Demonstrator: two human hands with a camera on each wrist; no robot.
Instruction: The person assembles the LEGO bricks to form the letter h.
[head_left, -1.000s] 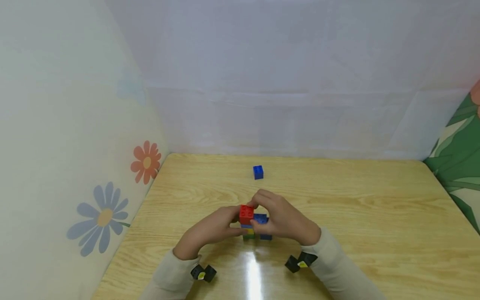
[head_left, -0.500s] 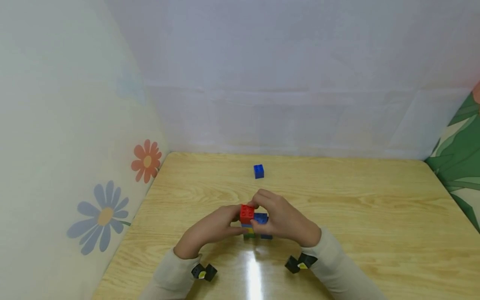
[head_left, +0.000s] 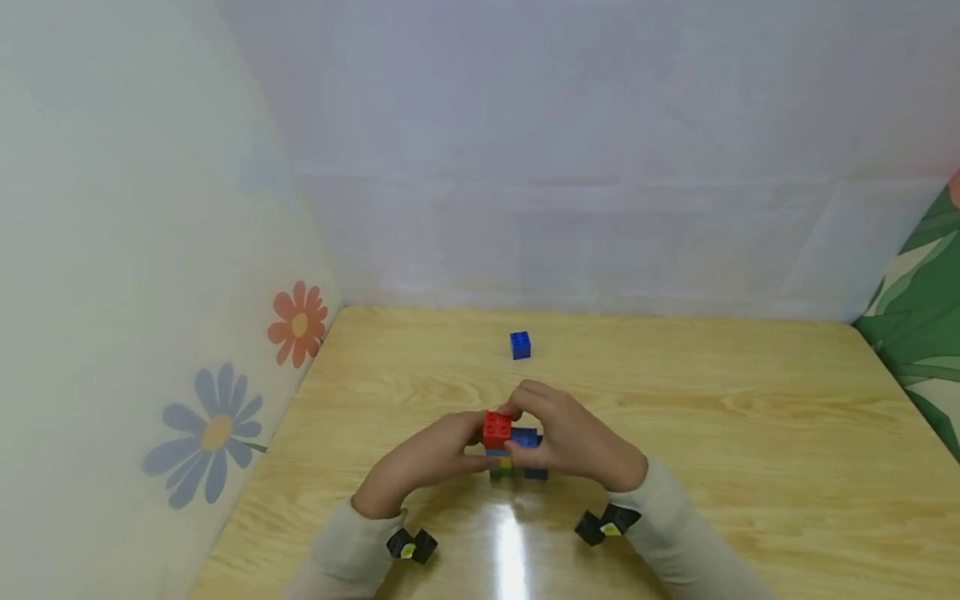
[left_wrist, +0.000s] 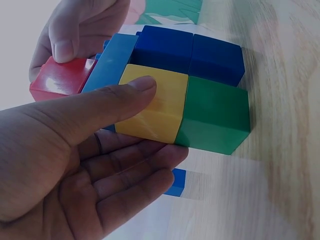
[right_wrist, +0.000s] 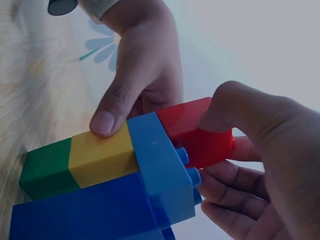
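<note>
A small stack of toy building bricks stands on the wooden table, held between both hands. Its lower left column is a green brick (left_wrist: pixel 215 115) with a yellow brick (left_wrist: pixel 152 102) on top. Dark blue bricks (left_wrist: pixel 165 50) form the column beside it, and a longer light blue brick (right_wrist: pixel 162 155) bridges the two. On the light blue brick's left end sits a red brick (head_left: pixel 497 430). My left hand (head_left: pixel 427 458) grips the yellow brick, thumb on its near face, fingers behind. My right hand (head_left: pixel 577 437) pinches the red brick between thumb and fingers; studs show beside it.
A single blue brick (head_left: pixel 521 345) lies farther back on the wooden table (head_left: pixel 712 417). Behind the table hangs a pale cloth (head_left: pixel 570 167), and a wall with painted flowers (head_left: pixel 217 433) rises at the left. Each wrist wears a small black camera.
</note>
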